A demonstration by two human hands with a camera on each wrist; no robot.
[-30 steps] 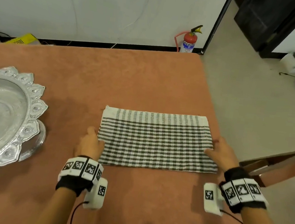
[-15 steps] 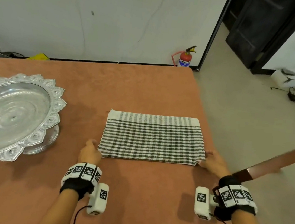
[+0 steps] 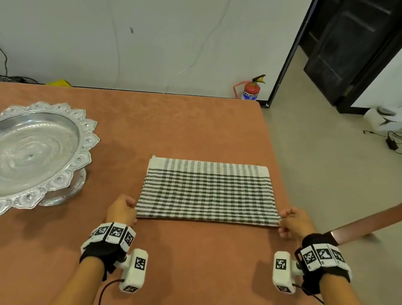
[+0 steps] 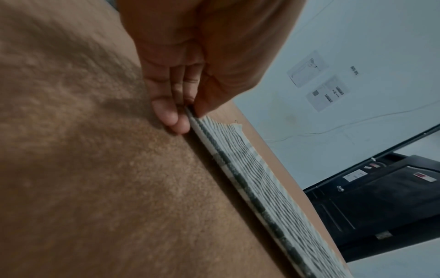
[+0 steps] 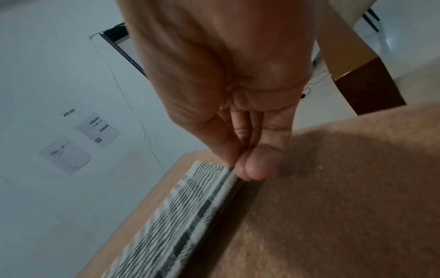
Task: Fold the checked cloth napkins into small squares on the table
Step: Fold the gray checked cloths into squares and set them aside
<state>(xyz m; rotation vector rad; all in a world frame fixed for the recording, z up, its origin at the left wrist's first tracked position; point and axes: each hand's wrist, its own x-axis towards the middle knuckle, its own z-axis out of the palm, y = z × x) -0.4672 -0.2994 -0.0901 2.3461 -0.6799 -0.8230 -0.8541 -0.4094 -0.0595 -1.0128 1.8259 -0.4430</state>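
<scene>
Napkin point(image 3: 209, 193) between both hands — near corners pinched.

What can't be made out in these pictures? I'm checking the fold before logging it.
- How many layers the checked napkin has: both wrist views blur its near edge.
- Left hand fingertips: head view hides them behind the knuckles.
- Right hand grip depth: its thumb covers the corner in the right wrist view.
- Silver tray: cut off by the head view's left edge.
- Wall sheets: print too small.

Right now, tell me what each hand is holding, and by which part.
Both hold the checked napkin: the left hand pinches its near-left corner, the right hand its near-right corner.
</scene>
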